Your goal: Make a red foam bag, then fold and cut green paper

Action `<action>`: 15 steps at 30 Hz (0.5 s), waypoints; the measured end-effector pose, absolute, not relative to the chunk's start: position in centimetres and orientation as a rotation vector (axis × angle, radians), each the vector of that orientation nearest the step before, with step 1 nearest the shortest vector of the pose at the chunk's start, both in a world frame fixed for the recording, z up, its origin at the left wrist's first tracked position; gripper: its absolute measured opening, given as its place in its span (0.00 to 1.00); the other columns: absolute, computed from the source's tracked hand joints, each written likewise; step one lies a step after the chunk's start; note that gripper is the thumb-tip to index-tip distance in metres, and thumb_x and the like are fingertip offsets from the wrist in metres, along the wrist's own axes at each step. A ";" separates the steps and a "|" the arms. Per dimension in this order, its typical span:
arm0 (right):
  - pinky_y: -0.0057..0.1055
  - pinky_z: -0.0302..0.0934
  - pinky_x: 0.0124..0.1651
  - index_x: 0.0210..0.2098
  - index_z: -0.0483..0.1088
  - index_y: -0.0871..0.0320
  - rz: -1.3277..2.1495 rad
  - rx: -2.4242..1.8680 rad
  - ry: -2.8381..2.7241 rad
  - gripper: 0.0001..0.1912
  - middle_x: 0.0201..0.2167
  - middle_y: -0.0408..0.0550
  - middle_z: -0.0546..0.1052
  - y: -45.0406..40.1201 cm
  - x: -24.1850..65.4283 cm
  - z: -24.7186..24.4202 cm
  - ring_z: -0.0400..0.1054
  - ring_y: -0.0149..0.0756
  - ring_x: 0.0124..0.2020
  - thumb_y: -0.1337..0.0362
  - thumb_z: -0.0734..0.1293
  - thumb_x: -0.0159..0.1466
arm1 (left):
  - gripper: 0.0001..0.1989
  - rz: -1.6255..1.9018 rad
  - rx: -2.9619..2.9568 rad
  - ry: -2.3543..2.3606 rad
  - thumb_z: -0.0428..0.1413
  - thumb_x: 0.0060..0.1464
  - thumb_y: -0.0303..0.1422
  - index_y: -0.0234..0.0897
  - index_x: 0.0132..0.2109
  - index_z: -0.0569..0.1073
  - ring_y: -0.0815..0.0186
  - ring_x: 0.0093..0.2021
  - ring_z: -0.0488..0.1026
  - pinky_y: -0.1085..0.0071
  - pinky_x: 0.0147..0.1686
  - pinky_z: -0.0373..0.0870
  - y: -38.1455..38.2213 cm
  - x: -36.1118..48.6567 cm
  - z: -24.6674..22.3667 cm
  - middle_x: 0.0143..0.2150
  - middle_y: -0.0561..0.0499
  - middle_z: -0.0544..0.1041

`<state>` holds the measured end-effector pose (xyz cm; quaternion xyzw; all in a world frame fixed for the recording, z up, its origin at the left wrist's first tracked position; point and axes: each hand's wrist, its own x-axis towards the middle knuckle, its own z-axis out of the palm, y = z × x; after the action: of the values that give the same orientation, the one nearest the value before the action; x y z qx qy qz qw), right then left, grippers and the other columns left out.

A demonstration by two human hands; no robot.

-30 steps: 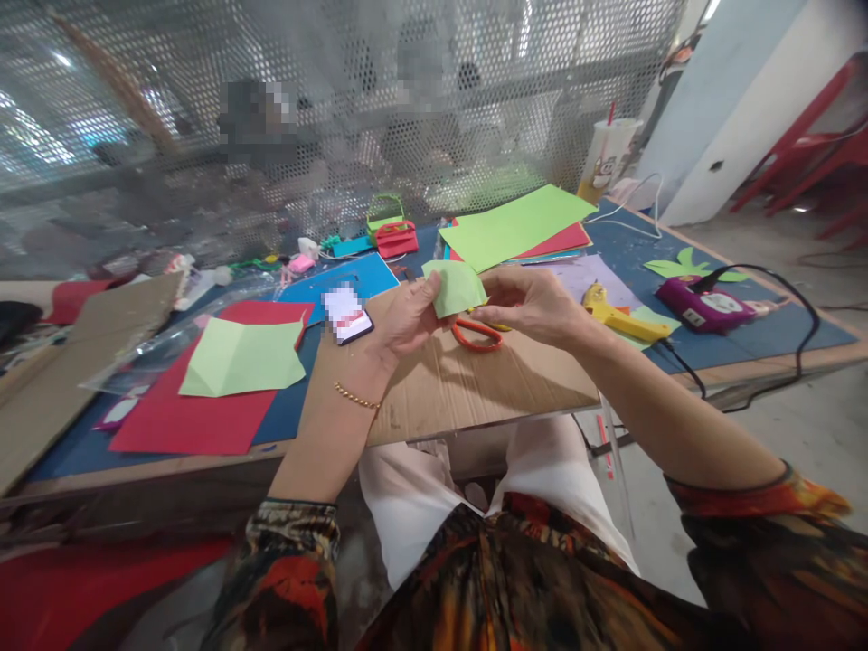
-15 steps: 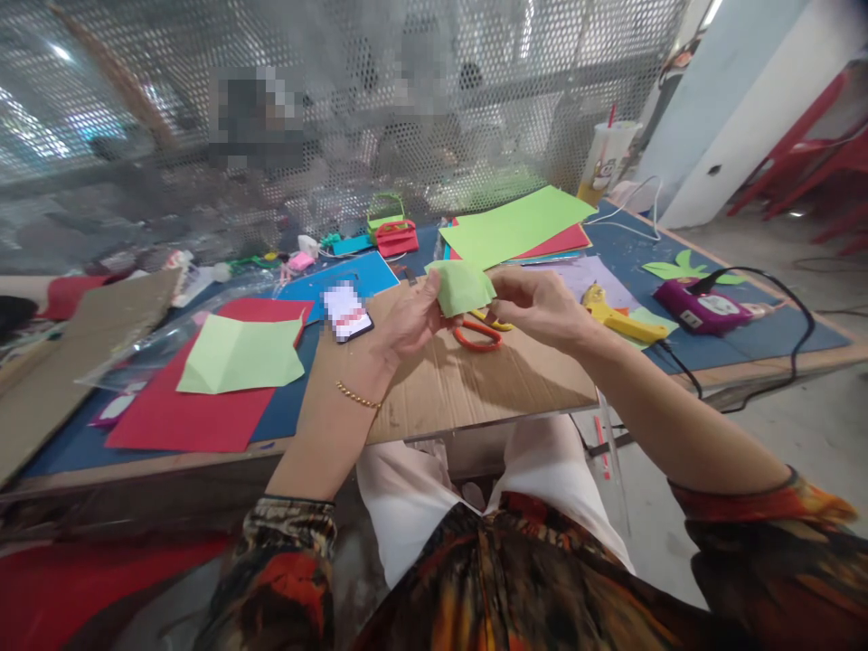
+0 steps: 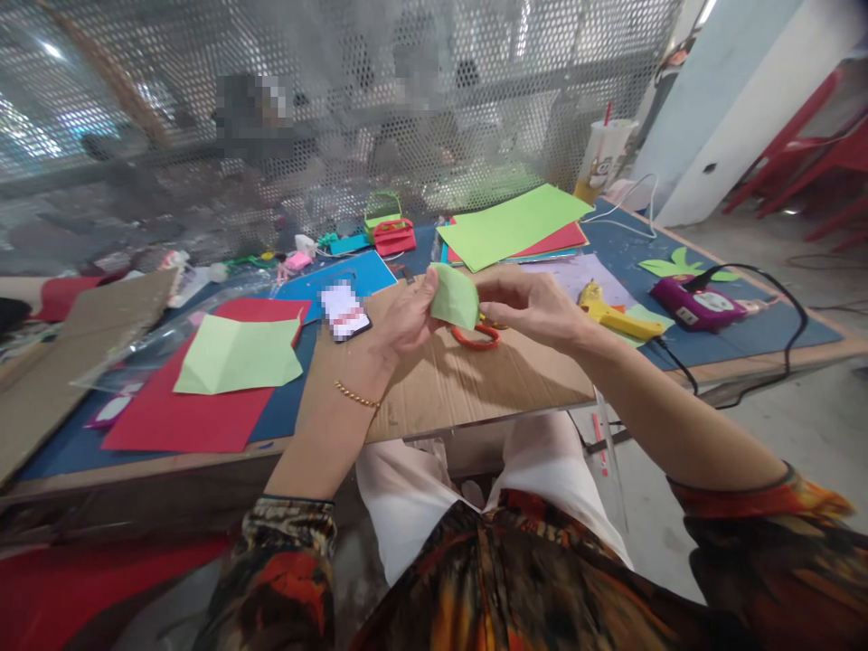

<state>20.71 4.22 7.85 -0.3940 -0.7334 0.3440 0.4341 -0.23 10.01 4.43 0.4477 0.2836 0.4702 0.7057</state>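
Above the cardboard [image 3: 434,389], a small piece of light green paper [image 3: 454,297] is bent in a curve. My left hand [image 3: 410,316] pinches its left side, thumb in front. The fingers of my right hand [image 3: 533,303] are closed at its right edge, their tips partly hidden. Below the paper lie scissors with an orange handle [image 3: 476,342], partly covered by paper and hand. A yellow glue gun [image 3: 617,318] rests to the right of my right hand. Left of my left hand is a phone [image 3: 345,310].
A creased green sheet [image 3: 237,354] lies on red paper [image 3: 163,416] at left. Behind are a green sheet stack [image 3: 519,226], small red [image 3: 393,237] and green baskets, and a drink cup [image 3: 603,158]. A purple power socket [image 3: 698,303] with cords sits right.
The green paper has turned and now curves with its face more toward me. My right fingers have shifted slightly along its right edge. The view has moved slightly.
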 end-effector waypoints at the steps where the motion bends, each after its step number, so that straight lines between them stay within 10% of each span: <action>1: 0.32 0.70 0.40 0.39 0.83 0.55 0.871 -0.983 -1.828 0.09 0.33 0.47 0.82 4.2 20.7 7.7 0.75 0.38 0.37 0.59 0.76 0.61 | 0.21 1.063 0.988 0.633 0.66 0.65 0.52 0.38 0.40 0.80 0.67 0.28 0.77 0.73 0.27 0.72 10.0 -0.2 4.4 0.30 0.51 0.80; 15: 0.32 0.55 0.32 0.26 0.70 0.56 0.872 -1.042 -1.873 0.10 0.25 0.43 0.73 4.9 20.2 6.9 0.65 0.32 0.29 0.59 0.71 0.59 | 0.19 1.017 0.983 0.586 0.61 0.71 0.49 0.38 0.53 0.83 0.57 0.49 0.86 0.66 0.47 0.83 9.5 -0.1 4.9 0.47 0.44 0.87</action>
<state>20.20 4.87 6.89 -0.4123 -0.7411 0.3451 0.4022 -0.07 9.49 4.91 0.4447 0.2651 0.4603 0.7212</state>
